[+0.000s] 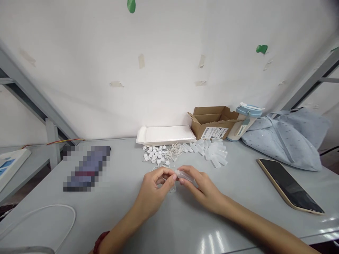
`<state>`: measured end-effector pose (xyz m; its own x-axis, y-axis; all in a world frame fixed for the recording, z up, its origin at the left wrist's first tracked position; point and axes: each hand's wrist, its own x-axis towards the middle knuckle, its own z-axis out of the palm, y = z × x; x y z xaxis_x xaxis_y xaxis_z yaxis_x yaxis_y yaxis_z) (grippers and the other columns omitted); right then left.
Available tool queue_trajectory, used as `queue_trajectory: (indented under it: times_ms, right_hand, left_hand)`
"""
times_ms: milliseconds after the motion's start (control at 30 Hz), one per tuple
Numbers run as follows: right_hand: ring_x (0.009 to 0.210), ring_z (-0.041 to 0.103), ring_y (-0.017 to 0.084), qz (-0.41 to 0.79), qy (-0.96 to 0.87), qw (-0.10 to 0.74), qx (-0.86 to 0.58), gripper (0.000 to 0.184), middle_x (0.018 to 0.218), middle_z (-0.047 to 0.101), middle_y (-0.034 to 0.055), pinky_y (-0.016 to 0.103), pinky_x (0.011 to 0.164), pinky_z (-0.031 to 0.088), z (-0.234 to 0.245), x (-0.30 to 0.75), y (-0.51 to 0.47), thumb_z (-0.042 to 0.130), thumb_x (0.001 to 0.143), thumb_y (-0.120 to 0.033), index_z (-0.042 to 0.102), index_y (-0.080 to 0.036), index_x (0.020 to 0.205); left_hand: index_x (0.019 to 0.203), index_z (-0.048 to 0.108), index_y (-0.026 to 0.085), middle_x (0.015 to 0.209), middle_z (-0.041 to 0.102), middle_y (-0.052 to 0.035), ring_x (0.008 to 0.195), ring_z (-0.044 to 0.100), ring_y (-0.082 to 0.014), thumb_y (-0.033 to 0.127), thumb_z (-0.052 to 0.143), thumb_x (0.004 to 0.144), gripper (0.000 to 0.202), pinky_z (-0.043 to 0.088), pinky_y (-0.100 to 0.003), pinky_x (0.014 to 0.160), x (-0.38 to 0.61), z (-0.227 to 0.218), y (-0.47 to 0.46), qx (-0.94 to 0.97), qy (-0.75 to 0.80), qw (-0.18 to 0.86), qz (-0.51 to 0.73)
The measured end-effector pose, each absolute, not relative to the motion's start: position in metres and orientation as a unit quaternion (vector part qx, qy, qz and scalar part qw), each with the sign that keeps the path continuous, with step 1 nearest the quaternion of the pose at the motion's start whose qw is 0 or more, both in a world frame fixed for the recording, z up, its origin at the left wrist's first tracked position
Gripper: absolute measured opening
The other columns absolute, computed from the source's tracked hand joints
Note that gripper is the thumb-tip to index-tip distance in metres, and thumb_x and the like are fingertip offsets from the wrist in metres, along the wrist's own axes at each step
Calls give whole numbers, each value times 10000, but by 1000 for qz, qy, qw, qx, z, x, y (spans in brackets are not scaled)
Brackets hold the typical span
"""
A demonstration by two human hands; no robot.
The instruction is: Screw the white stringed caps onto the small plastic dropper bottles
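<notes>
The right hand (202, 187) is pinching a small clear tube (185, 175) just above the middle of the worktop (185, 225). The left hand (155, 187) is pinching the tube's left end (whether a cap sits there is too small to tell). Holding the tube level, with both grips close to that end, is likely steadying the work. White caps (155, 155) and spare tubes (215, 153) are lying toward the far edge.

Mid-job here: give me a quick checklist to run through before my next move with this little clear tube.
1. Grip on the clear tube by the right hand: ok.
2. The left hand pinches the tube's end: ok.
3. Cap fitted on that end: cannot tell, hidden.
4. Pile of white caps lies just beyond the hands: ok.
5. Heap of spare tubes sits beside the caps: ok.
6. The phone lies apart, to the right: ok.
</notes>
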<state>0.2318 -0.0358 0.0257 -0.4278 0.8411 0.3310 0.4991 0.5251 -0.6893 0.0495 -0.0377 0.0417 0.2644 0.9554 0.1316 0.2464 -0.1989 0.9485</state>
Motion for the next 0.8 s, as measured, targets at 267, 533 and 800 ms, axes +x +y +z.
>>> queue_trajectory:
  times_ms: [267,533,800]
  right_hand:
    - [759,613,164,435,-712,364,-413,266,765,647,19,318,723,461,28,230,-38,386,950,-380,460,-193,1126]
    - [756,629,174,513,-654,388,-398,318,768,660,33,356,756,475,24,228,-37,372,945,-442,417,-179,1119]
    - [806,616,170,564,-621,380,-390,361,855,667,48,361,786,463,31,224,-40,361,933,-490,373,-185,1125]
  left_hand:
    - [953,595,185,861,645,-47,677,594,-133,137,488,850,156,492,-241,572,55,35,-41,771,388,196,466]
    - [1146,546,197,1030,593,-93,860,588,-171,100,478,860,310,525,-296,712,57,26,-41,809,345,158,449]
    - [1209,491,198,1109,539,-108,979,563,-199,130,498,858,357,521,-329,795,56,23,-42,829,361,147,401]
